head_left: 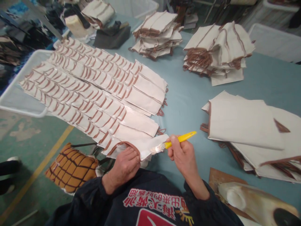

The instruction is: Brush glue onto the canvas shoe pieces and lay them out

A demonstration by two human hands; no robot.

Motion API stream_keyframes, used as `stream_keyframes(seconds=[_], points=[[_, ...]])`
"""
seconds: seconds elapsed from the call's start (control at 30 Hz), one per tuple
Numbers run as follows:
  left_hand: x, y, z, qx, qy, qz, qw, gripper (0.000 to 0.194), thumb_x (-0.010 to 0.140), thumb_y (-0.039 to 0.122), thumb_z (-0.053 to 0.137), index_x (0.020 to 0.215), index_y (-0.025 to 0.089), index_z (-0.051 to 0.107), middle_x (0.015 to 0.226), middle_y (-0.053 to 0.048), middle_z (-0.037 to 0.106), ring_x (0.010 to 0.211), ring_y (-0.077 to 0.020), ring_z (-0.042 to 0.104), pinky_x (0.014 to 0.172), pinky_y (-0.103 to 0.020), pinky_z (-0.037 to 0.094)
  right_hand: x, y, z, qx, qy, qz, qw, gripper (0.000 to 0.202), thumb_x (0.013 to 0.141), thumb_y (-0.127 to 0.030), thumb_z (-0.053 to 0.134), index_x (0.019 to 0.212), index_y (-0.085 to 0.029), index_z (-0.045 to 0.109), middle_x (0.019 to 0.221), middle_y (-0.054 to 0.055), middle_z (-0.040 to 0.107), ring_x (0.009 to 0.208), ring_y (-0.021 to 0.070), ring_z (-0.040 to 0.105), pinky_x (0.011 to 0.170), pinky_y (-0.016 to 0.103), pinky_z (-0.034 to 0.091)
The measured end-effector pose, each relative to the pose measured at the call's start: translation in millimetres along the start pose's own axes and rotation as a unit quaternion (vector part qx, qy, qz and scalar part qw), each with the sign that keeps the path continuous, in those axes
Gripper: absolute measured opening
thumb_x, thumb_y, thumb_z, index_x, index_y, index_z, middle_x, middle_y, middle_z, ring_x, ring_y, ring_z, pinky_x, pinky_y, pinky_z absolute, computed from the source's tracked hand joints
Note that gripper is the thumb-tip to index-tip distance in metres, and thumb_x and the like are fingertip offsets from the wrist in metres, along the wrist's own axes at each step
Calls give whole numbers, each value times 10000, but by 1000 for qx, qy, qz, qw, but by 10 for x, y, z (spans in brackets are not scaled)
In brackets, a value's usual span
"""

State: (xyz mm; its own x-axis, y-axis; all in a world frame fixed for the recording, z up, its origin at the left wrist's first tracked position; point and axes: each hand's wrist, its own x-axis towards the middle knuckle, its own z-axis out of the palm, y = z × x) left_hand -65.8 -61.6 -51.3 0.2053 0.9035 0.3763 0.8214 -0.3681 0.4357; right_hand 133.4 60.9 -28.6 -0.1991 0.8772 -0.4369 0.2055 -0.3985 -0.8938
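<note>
My right hand (182, 153) is closed round the yellow handle of a paintbrush (188, 135). Its bristles, coated in something white, touch or hover just over a cream fabric piece (141, 140) with brown edging. My left hand (125, 164) grips that piece by its near edge, where the brown trim curls up; the fingertips are partly hidden. Beyond lie overlapping rows of similar cream pieces (94, 88), fanned out like shingles so that only their brown-trimmed edges show.
Stacks of cream pieces stand at the back (157, 34), back right (218, 47) and right (244, 125) of the blue-green table (183, 103). A cut plastic jug (254, 197) lies near right. Left are a white plastic bin (23, 105) and a chair cushion (72, 168).
</note>
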Motion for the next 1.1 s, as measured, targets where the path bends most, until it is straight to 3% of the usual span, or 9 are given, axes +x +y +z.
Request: stream_keyframes(seconds=[0.13, 0.2, 0.3, 0.57, 0.73, 0.9, 1.0, 1.07, 1.1], points=[[-25, -50, -13, -31, -5, -52, 998, 281, 923, -6, 510, 804, 233, 596, 722, -33, 657, 722, -213, 619, 719, -333, 515, 14, -47, -244, 16, 44, -26, 999, 716, 846, -899, 660, 807, -185, 692, 442, -45, 516, 377, 128, 471, 398, 247, 411], [14, -158, -26, -79, -24, -140, 987, 238, 923, 51, 512, 790, 232, 591, 740, -32, 654, 745, -209, 617, 724, -325, 497, 0, -38, -353, 35, 66, -28, 997, 725, 832, -911, 666, 823, -186, 687, 446, -50, 515, 383, 130, 469, 405, 251, 417], [210, -476, -55, -125, -56, -280, 950, 155, 880, 161, 502, 752, 237, 542, 708, 3, 591, 705, -194, 569, 691, -313, 444, -55, 65, -475, 57, 95, -11, 994, 771, 792, -944, 674, 849, -175, 690, 452, -54, 509, 396, 133, 469, 421, 259, 430], [1077, -1452, 69, -51, -107, -382, 916, 295, 714, 237, 622, 552, 268, 377, 558, 34, 414, 611, -190, 472, 630, -306, 382, -305, 526, -697, 123, 125, 48, 983, 779, 778, -930, 705, 891, -159, 704, 466, -69, 473, 431, 138, 454, 447, 271, 404], [1225, -1349, -44, 44, -135, -412, 900, 328, 680, 288, 703, 522, 268, 416, 510, 9, 444, 646, -255, 577, 704, -352, 469, -518, 537, -734, 152, 174, 46, 972, 742, 815, -910, 695, 888, -172, 704, 481, -62, 486, 466, 143, 474, 483, 269, 418], [1323, -1427, -239, 133, -116, -406, 897, 301, 662, 550, 716, 636, 290, 568, 482, -8, 532, 675, -407, 692, 804, -600, 565, -612, 476, -743, 199, 236, 35, 950, 724, 862, -904, 650, 882, -183, 702, 481, -59, 493, 455, 136, 469, 481, 256, 415], [1595, -1292, 59, -44, -118, -331, 935, 406, 669, 660, 732, 868, 307, 714, 802, -82, 817, 894, -434, 779, 905, -565, 589, -690, 529, -832, 220, 287, 18, 932, 728, 866, -914, 633, 892, -189, 692, 465, -69, 478, 426, 128, 442, 463, 249, 401], [1833, -991, 488, -151, -155, -296, 931, 543, 732, 733, 718, 1031, 282, 762, 986, -87, 860, 998, -381, 795, 936, -480, 602, -782, 587, -925, 232, 321, 8, 918, 722, 872, -911, 628, 900, -193, 686, 458, -72, 478, 414, 128, 441, 455, 246, 398], [1955, -798, 756, -249, -170, -318, 899, 579, 695, 709, 797, 1038, 243, 770, 1000, -106, 855, 1020, -381, 786, 960, -472, 593, -836, 617, -978, 238, 337, 5, 911, 718, 875, -909, 624, 902, -195, 684, 456, -71, 480, 411, 130, 445, 453, 246, 399]])
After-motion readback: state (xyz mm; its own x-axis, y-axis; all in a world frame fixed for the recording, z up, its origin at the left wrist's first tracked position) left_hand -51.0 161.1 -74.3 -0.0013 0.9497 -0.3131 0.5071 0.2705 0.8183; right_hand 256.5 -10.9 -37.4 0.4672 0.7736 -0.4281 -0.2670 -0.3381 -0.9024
